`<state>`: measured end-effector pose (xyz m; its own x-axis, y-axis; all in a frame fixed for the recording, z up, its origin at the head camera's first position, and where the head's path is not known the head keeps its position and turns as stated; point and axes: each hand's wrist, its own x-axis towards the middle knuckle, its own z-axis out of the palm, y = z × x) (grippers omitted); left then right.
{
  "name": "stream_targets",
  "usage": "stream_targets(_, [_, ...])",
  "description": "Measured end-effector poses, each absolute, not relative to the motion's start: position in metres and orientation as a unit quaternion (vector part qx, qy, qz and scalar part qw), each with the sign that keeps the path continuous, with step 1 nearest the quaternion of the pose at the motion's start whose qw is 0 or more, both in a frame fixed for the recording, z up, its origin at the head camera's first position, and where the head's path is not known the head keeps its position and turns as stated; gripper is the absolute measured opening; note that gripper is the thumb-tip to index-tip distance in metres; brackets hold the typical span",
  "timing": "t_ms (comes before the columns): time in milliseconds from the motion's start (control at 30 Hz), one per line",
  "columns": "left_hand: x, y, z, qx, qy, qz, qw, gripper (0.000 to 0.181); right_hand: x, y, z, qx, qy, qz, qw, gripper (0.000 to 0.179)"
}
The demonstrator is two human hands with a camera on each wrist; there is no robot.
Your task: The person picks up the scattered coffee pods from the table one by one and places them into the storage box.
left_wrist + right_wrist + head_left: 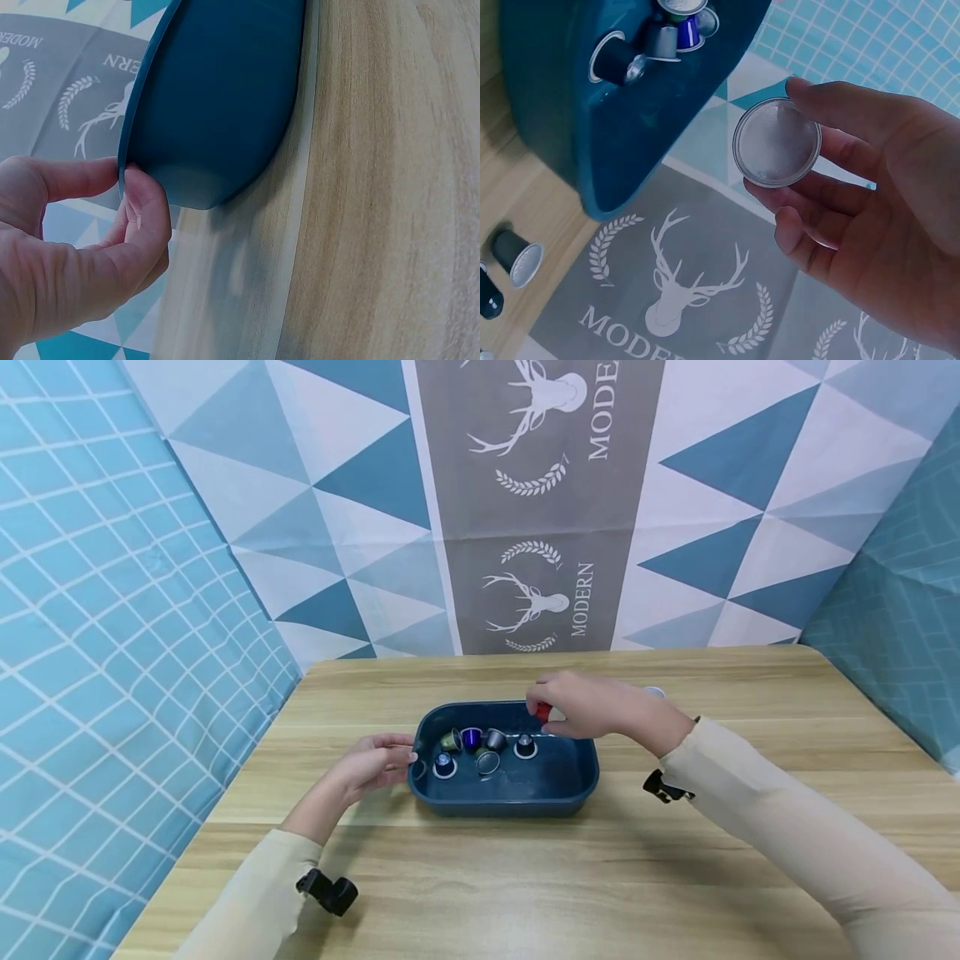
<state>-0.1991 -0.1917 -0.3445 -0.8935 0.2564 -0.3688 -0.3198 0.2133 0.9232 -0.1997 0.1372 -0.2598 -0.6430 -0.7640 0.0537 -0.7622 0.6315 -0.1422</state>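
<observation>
A dark blue rectangular bin (498, 807) stands on the wooden table with several coffee capsules inside, among them a purple one (472, 738), a blue one (445, 762) and a dark one (525, 744). My left hand (375, 762) pinches the bin's left rim between thumb and fingers, as the left wrist view shows on the bin wall (217, 90). Over the back right corner of the bin, my right hand (585, 703) holds a red coffee capsule (543, 713). In the right wrist view the capsule's silvery lid (776, 142) faces the camera, hiding its body.
Outside the bin, a grey capsule (514, 255) lies on the table, with a black one (489, 294) beside it at the frame edge. From the head, a pale capsule (655, 692) shows partly behind my right wrist. A patterned cloth (360, 485) hangs behind the table.
</observation>
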Motion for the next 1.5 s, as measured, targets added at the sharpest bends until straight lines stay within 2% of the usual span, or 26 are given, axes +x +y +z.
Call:
stream_targets(967, [-0.198,-0.193,-0.345,-0.014,0.748,0.623,0.229,0.05,-0.227,0.073,-0.268,-0.457,0.885,-0.047,0.082,0.022])
stream_targets(1167, [-0.199,-0.193,-0.345,-0.012,0.744,0.626,0.231,0.05,-0.232,0.056,-0.273,-0.447,0.887,-0.039,0.11,0.017])
stream_targets(1500, [-0.2,-0.193,-0.346,-0.018,0.747,0.624,0.231,0.049,-0.237,0.031,-0.282,-0.45,0.885,-0.011,0.12,0.019])
